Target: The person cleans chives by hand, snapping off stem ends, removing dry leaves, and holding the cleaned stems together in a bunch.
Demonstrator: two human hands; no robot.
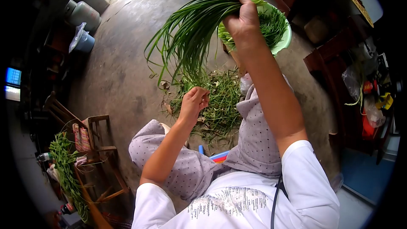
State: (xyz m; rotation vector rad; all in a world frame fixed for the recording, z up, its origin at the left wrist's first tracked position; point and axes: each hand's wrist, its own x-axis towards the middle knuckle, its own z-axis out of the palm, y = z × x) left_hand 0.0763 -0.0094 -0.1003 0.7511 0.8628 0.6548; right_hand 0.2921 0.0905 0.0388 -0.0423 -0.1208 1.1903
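A long bunch of garlic chives (193, 23) lies across the palm of my right hand (241, 12), which is raised at the top and grips it. The green leaves droop to the left; the pale ends point right. Below them, my left hand (196, 101) has its fingers pinched together over a floor pile of green and withered trimmings (222, 101). Whatever those fingers hold, if anything, is too small to make out. Behind my right wrist stands a pale green basin (287, 44) with more chives (271, 25) in it, partly covered by my forearm.
At left are a wooden chair (99, 133) and a heap of leafy green stalks (65, 174). A gas cylinder (82, 15) and a blue bucket (86, 43) stand at upper left. Dark wooden furniture (324, 72) with bags and small items is on the right.
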